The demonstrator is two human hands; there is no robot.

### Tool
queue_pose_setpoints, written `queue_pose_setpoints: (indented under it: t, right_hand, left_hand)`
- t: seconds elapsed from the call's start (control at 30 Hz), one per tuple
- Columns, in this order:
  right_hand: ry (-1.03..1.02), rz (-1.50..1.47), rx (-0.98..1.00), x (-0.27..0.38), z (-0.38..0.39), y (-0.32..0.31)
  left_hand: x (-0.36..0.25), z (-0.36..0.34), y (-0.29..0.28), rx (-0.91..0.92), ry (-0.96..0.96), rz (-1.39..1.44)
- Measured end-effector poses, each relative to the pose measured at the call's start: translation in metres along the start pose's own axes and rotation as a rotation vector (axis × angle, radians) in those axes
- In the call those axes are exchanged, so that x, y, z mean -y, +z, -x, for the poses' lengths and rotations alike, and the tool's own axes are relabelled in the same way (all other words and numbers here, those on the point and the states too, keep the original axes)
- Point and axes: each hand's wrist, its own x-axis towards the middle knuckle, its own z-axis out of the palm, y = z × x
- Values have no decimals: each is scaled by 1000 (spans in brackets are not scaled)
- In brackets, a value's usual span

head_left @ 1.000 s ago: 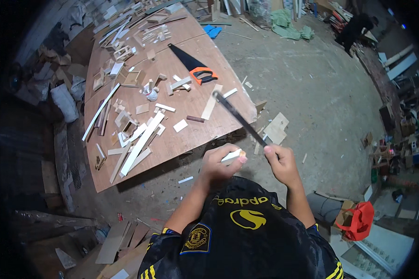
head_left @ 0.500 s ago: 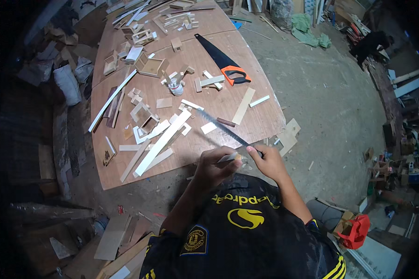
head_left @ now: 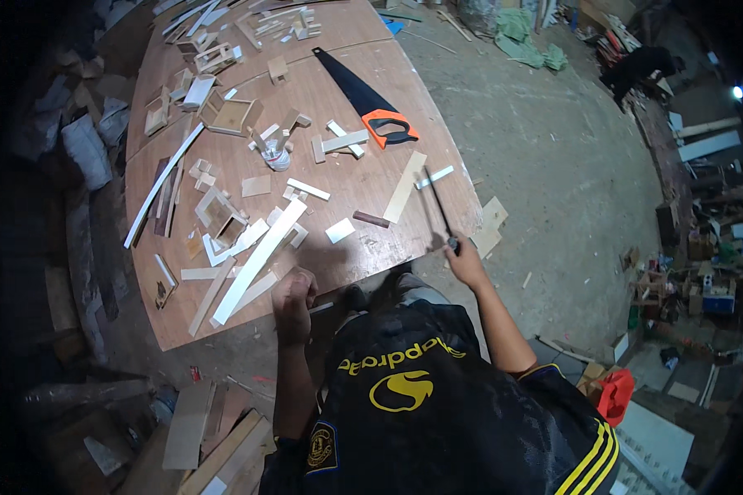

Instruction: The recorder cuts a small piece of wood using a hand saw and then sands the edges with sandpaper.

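Note:
My right hand point(head_left: 468, 266) grips the dark handle of a narrow hand saw point(head_left: 439, 200), at the table's right front edge. Its thin blade points away from me and passes over a small white strip point(head_left: 435, 177). My left hand point(head_left: 295, 293) is closed, at the front edge of the wooden table point(head_left: 359, 261). What its fingers hold, if anything, is hidden. Beside it a long white strip point(head_left: 260, 260) lies slanted over other pieces. A dark red-brown stick point(head_left: 371, 219), a white rectangle point(head_left: 338, 230) and a pale flat board point(head_left: 405, 188) lie between my hands.
A larger saw point(head_left: 359, 99) with an orange handle lies farther back. Small wooden boxes point(head_left: 229, 114), a wrapped cup point(head_left: 275, 155) and offcuts cover the table's left and far parts. Scrap boards point(head_left: 190, 425) lean at lower left. Another person point(head_left: 640, 73) bends at far right.
My hands have drawn apart: the left went left to the table edge, the right moved right with the narrow saw, its blade now pointing straight away. The pale piece in my left hand no longer shows.

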Motion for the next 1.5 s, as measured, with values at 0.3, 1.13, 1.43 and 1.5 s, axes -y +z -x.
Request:
queue_pose_setpoints:
  t: [0.3, 1.13, 1.43, 1.5]
  right_hand:
    - [-38, 126, -4, 10, -135, -31]
    - [-842, 398, 557, 58, -152, 112]
    - [-338, -540, 1052, 185, -118, -29]
    - [-448, -554, 1042, 214, -106, -66]
  left_hand:
    - [-2, 21, 39, -408, 33, 94]
    - [-23, 46, 156, -610, 201, 187]
    - [-22, 21, 165, -562, 106, -5]
    - [-21, 12, 166, -562, 107, -6]
